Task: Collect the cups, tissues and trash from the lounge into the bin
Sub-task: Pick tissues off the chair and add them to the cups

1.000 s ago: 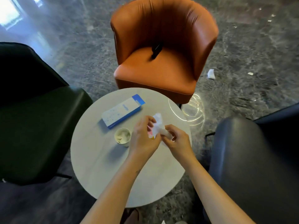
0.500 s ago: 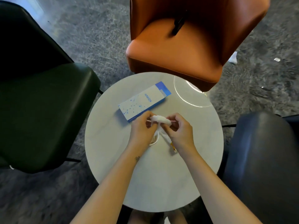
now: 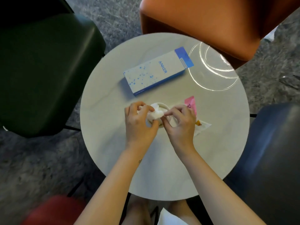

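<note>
Head view, looking straight down.

- **Fingers:** Your left hand (image 3: 139, 122) has its fingers (image 3: 143, 107) curled over the crumpled white tissue (image 3: 156, 112) and pinches the wad. Your right hand (image 3: 181, 123) pinches the wad's 3 o'clock edge between thumb and forefinger. Its other fingers are loosely curled. Neither hand is spread.
- **Tissue and cup:** The tissue sits at the mouth of the small white paper cup (image 3: 163, 105). The cup stands upright near the middle of the round pale grey table (image 3: 113, 159). You cannot tell how deep the wad has gone, because your hands cover most of the rim.
- **Change:** A second ago the cup stood apart, at 9 o'clock of your hands. You held the tissue in the air between them, along with something pink. Now both hands and the tissue are over the cup.
- **Wrappers:** The flat pink wrapper (image 3: 190, 103) lies on the table at 2 o'clock of the cup. A whitish wrapper with an orange mark (image 3: 203, 125) lies at 4 o'clock, just beside your right hand.
- **Meaning (a judgement):** You seem to be packing the tissue into the cup so the two travel as one load. The two wrappers are left to gather. No bin is in view, so nothing has reached it yet.
- **Outward:** A white-and-blue cardboard box (image 3: 155, 72) lies at 12 o'clock of the cup. Round the table stand an orange armchair (image 3: 203, 21) at 1 o'clock, a dark green chair (image 3: 40, 70) at 9 and a dark blue chair (image 3: 267, 151) at 4.
</note>
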Tool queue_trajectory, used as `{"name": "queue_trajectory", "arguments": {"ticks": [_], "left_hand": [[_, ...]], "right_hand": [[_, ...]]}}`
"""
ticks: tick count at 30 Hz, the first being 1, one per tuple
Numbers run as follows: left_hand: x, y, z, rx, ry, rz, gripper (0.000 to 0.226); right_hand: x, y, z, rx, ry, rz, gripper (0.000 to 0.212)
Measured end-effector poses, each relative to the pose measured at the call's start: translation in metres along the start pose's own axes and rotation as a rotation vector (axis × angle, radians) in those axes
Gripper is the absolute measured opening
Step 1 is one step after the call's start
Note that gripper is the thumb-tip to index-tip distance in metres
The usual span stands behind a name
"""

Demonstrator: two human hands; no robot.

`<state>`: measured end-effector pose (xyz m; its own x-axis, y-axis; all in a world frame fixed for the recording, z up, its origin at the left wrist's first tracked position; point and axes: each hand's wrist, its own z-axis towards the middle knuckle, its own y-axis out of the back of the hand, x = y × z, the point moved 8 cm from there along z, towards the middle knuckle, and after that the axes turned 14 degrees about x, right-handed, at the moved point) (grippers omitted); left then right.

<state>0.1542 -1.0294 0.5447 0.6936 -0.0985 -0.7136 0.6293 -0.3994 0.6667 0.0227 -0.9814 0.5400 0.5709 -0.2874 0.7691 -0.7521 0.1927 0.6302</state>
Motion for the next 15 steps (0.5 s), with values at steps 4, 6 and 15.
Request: {"name": "queue_trajectory", "arguments": {"ticks": [4,6,15], "left_hand": [[0.003,-0.001,-0.016,-0.065,-0.071,0.033,0.029],[0.007,-0.003,-0.020,-0.056,-0.082,0.040,0.027],[0.020,-0.011,-0.014,0.030,-0.030,0.091,0.021]], "right_hand": [[-0.004,-0.004,-0.001,-0.034,-0.039,-0.113,0.006],[-0.002,-0.005,-0.001,-0.014,-0.022,-0.141,0.004],[0.007,-0.021,-0.019,0.202,0.116,-0.262,0.031]]}}
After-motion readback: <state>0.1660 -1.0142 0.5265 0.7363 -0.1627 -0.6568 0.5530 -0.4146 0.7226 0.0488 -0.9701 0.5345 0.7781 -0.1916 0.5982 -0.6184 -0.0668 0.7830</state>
